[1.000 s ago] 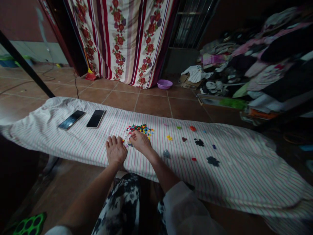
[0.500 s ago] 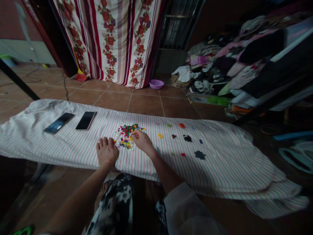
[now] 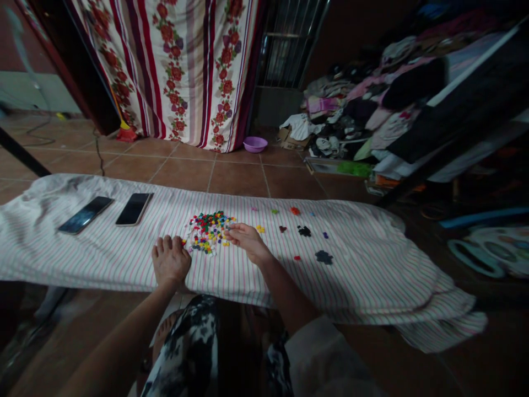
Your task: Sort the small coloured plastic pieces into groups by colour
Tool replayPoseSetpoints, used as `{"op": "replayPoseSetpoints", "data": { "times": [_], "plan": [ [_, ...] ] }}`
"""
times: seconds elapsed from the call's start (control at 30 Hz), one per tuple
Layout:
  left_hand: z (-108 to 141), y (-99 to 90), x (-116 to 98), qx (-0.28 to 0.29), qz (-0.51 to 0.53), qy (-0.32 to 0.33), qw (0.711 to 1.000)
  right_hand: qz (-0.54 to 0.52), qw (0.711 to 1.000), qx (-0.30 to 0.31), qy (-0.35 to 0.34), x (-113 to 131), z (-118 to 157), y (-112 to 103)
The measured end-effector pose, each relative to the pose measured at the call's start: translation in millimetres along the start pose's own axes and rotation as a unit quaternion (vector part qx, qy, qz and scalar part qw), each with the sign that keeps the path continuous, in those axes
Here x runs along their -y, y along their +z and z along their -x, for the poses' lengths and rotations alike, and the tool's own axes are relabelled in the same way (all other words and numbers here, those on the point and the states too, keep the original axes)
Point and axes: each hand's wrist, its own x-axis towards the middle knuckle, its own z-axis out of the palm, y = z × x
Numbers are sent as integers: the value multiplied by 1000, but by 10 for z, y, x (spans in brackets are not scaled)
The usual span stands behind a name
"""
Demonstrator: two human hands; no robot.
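Observation:
A pile of small coloured pieces [image 3: 209,223], like tiny bricks or beads, lies on the striped cloth [image 3: 99,259]. My left hand [image 3: 170,262] rests flat at its left edge, fingers stretched out. To the right of the pile, my right hand [image 3: 248,240] is closed in a pinch; whatever its fingertips hold is too small to make out. Sorted by colour beyond it are several little groups: yellow pieces [image 3: 260,229], brown pieces [image 3: 282,229], black pieces [image 3: 305,231], dark grey pieces [image 3: 324,257], orange pieces [image 3: 295,210] and a red piece [image 3: 296,258].
Two phones [image 3: 86,215] [image 3: 134,209] lie on the cloth at the left. Past the table's far edge are a tiled floor [image 3: 235,176], a purple basin [image 3: 255,144] and a floral curtain [image 3: 190,71]. Clothes [image 3: 351,105] are heaped at the right.
My right hand has drawn slightly away from the pile to the right, still pinched. My left hand stays flat beside the pile. The whole view has shifted a little.

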Motion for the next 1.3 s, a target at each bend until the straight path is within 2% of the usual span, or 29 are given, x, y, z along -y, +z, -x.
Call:
{"op": "replayPoseSetpoints", "data": {
  "times": [0.4,0.83,1.3],
  "plan": [
    [-10,1,16,10,-3,1,1000,-104,994,-3,31,60,82,-120],
    [-9,-30,5,17,-23,5,1000,-156,985,-17,66,114,148,-232],
    [-16,-44,8,27,-23,5,999,-175,983,-40,40,135,150,-448]
  ]
}}
